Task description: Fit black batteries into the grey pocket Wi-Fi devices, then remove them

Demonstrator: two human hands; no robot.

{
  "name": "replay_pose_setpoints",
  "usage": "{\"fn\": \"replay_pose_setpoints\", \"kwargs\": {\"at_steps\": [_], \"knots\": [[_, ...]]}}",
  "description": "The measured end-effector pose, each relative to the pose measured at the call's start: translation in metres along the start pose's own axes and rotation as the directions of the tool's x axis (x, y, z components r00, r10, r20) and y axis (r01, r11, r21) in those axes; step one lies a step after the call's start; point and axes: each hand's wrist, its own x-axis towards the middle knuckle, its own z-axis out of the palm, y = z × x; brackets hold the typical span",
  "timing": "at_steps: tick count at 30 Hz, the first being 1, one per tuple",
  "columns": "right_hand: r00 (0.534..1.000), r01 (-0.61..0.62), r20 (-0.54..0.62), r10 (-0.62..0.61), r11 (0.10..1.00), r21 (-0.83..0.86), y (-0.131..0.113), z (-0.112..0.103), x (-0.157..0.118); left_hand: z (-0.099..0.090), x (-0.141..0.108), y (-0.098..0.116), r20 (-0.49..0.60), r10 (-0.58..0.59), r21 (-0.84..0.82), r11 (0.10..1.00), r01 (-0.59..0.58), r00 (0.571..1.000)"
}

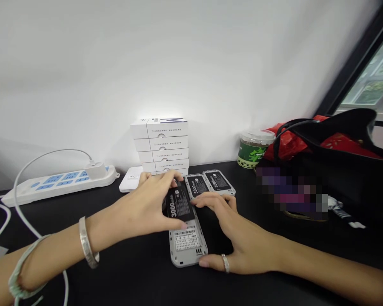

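My left hand [147, 204] is closed around a black battery [181, 204] marked 3000mAh, thumb at its lower end and fingers at its upper end. The battery lies over the upper part of a white handheld device [189, 250] with its back off; a printed label shows in the uncovered lower part. My right hand [230, 233] holds the device's right side, thumb at the lower corner and fingertips higher up by the battery. Behind are two similar opened devices, a nearer one [187, 180] and a right one [231, 188], each with a black battery inside.
White boxes [167, 142] are stacked against the wall, beside a white piece [130, 180]. A power strip [60, 182] with a plugged-in charger [95, 170] and white cable lies left. Right are a drink cup [253, 148], a black bag [344, 170] and a pixelated object [290, 193].
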Motion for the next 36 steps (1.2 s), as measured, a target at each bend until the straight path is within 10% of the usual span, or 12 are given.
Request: {"fn": "replay_pose_setpoints", "kwargs": {"at_steps": [11,26,31,36], "knots": [[0.994,0.043,-0.096,-0.043,0.999,-0.007,0.012,0.008,0.000,0.011,-0.012,-0.005,0.083,0.047,-0.175,0.984,-0.032,0.995],[0.995,0.041,0.091,-0.046,0.997,0.066,-0.016,0.000,0.024,0.002,-0.034,0.003,0.103,0.143,-0.013,0.990,-0.143,0.984],[0.997,-0.058,0.059,0.045,0.973,0.224,-0.004,-0.009,-0.019,-0.019,-0.032,-0.022,-0.155,0.036,0.040,0.999,-0.030,0.987],[0.947,-0.277,-0.140,0.289,0.956,0.099,0.022,-0.030,-0.064,-0.032,-0.019,-0.066,-0.047,-0.031,0.153,0.987,0.038,0.998]]}}
